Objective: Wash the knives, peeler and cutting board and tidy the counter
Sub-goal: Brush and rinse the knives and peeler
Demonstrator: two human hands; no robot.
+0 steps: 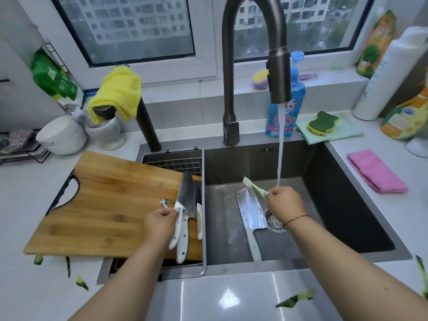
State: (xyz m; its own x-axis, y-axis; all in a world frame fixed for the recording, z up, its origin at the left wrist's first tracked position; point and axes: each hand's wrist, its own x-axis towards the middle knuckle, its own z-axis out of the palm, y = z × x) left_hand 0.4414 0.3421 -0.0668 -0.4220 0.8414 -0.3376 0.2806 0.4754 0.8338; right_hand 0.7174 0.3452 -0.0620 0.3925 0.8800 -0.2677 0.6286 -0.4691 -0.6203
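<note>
Her left hand (159,222) has its grip on a white-handled knife (183,200) over the cutting board (104,205); the right hand (283,202) pinches a brush (253,186). Wet fingers could slip, dropping the blade onto the cleaver (251,212) in the sink (347,205).

We get soft, cool daylight thru the window (125,26) behind the sink (324,205); overall fairly bright, no hard shadows. Sink basin stays dark vs. the pale table (231,295), which shows a diamond-shaped glare spot near the bottom centre. Cleaver blade (251,210) throws back bright reflections. Wide-angle lens bends things: faucet (252,42) bows, window frame curves, bottles (391,72) at the right edge lean and stretch. Edges look soft, esp. the peel scraps (294,300) bottom right, smeared w/ blur. Centre is sharper but slightly compressed and noisy.
</note>
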